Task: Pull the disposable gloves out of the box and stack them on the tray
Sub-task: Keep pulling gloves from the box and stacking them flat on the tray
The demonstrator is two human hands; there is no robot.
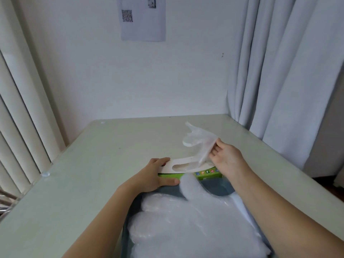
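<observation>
A green and white glove box (188, 169) lies flat on the table just beyond a blue-grey tray (222, 187). My left hand (156, 174) grips the box's left end, thumb along its near side. My right hand (226, 155) pinches a clear plastic glove (200, 140) that rises out of the oval slot in the box top; its lower end is still at the slot. A pile of several clear gloves (191, 224) fills the tray, one glove finger reaching up toward the box.
The pale green table (93, 164) meets a white wall at the back. White curtains (283, 62) hang at the right, and vertical blinds (18, 127) stand at the left. A printed sheet (143, 17) is stuck on the wall.
</observation>
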